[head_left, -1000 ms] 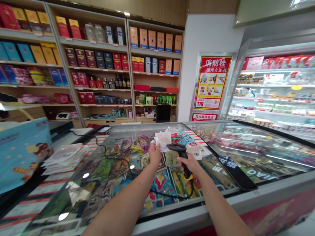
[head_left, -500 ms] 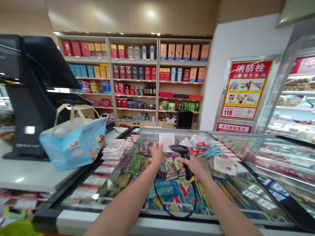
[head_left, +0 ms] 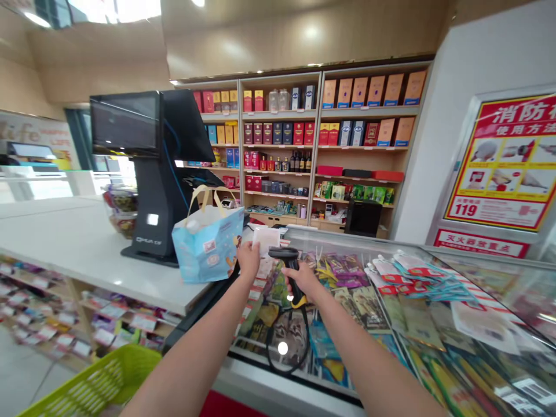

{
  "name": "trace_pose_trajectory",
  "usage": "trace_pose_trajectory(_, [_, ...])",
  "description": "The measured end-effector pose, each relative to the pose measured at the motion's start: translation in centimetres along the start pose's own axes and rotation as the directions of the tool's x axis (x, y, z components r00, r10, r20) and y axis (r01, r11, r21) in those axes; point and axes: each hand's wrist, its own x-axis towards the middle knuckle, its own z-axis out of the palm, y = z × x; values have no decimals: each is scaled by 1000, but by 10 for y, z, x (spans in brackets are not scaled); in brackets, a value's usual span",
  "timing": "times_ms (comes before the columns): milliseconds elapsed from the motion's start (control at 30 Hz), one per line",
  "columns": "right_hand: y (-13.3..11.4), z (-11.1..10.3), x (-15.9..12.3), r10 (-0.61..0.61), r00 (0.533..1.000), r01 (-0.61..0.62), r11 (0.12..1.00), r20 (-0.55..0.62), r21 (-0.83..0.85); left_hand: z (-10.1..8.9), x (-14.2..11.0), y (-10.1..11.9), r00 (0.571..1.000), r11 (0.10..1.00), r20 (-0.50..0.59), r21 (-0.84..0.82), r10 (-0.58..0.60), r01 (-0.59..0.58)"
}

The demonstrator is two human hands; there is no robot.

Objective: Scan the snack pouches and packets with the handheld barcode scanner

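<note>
Black scanner [head_left: 284, 253] gripped in my right hand [head_left: 304, 280] over the glass-topped freezer [head_left: 260, 385]; I've got the left hand [head_left: 249, 260] pinching a white packet [head_left: 267, 237] by the scanner's nose. Hands apart, blue bag [head_left: 208, 249] beside the left.

L hand [head_left: 249, 259] was bare, R hand [head_left: 302, 278] too, fingers [head_left: 288, 271] uncovered, nails too small to ID! Up we went: L forearm [head_left: 204, 341] and R forearm [head_left: 356, 347], both bare, smooth, slim nr the wrist, broader twd btm of view; anything higher was out of shot.
</note>
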Motion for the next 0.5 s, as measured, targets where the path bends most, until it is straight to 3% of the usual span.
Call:
trace_pose_trajectory(100, [1,20,7,-2,1000,2,1000,19,-5,-14,20,-11,998,961,58,273,26,-41])
trace_pose_trajectory(200, [2,30,11,3,1000,-2,1000,20,-12,-15,28,-21,993,916,114,399,1,-47])
trace_pose_trajectory(367, [5,24,9,16,1000,-16,1000,-17,5,-11,22,-28,987,880,76,447,140,-159])
trace_pose_trajectory(500, [8,8,4,-4,998,6,999,-58,46,-7,9,-18,939,870,-9,379,345,-316])
